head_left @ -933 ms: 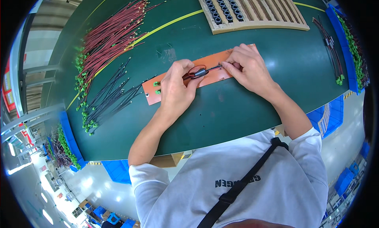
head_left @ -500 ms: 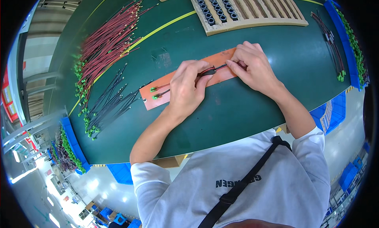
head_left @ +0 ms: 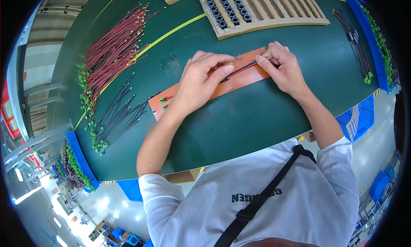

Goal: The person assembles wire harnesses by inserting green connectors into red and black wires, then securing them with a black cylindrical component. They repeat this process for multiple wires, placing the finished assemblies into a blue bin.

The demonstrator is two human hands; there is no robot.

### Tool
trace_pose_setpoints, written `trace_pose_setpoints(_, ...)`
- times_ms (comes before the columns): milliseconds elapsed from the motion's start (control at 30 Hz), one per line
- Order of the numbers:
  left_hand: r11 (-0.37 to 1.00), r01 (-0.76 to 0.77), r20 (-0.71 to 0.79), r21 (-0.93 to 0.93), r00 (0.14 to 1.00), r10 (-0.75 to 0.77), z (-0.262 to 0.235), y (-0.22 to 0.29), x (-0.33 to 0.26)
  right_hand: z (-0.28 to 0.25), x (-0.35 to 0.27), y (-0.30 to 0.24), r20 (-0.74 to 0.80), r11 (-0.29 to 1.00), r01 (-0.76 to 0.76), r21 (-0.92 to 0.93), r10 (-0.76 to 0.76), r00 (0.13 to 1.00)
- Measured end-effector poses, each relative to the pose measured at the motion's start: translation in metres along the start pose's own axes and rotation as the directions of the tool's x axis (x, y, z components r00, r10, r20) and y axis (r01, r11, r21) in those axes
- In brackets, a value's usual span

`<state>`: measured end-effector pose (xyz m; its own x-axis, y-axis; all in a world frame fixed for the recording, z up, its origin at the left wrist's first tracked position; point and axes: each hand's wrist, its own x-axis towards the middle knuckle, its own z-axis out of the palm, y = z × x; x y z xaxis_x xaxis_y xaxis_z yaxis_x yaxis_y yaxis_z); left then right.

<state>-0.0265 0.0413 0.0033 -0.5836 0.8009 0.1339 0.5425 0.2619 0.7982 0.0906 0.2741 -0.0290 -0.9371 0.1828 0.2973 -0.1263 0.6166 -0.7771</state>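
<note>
Orange strip [head_left: 239,80], dark green table [head_left: 257,118] — red wires [head_left: 113,50], black wires [head_left: 117,116]

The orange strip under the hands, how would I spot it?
Start at the green table. The orange strip lies flat across its middle, below the slatted wooden tray, with both hands on it. It is the only orange board; the neighbours are loose wire bundles.

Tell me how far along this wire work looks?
Done: a few finished bundles lie at the right edge. In hand: the left hand and right hand stretch a wire pair over the orange board. Left: big piles of red wires and black wires wait.
</note>
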Motion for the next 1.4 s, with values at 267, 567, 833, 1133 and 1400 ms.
trace_pose_setpoints(267,0.992,0.123,0.445,-0.028,0.890,-0.098,0.007,0.010,0.052,-0.001,-0.003,0.002,0.004,0.994,0.014,0.112,-0.015,1.000)
trace_pose_setpoints(567,0.935,0.319,0.372,-0.157,0.896,-0.243,0.024,0.009,0.052,-0.003,0.002,0.002,-0.005,0.987,-0.099,0.129,0.101,0.995)
trace_pose_setpoints(833,0.852,0.365,0.370,-0.376,0.902,-0.224,0.022,0.008,0.050,0.007,0.006,0.000,-0.079,0.961,-0.163,0.223,0.184,0.980)
trace_pose_setpoints(1133,0.895,0.294,0.335,-0.335,0.925,-0.178,0.014,0.013,0.045,0.015,0.003,0.001,-0.100,0.931,-0.197,0.306,0.238,0.966)
trace_pose_setpoints(1400,0.972,0.197,0.244,-0.131,0.956,-0.161,-0.034,0.014,-0.006,0.011,0.007,-0.018,-0.325,0.972,0.212,0.104,-0.168,0.931)
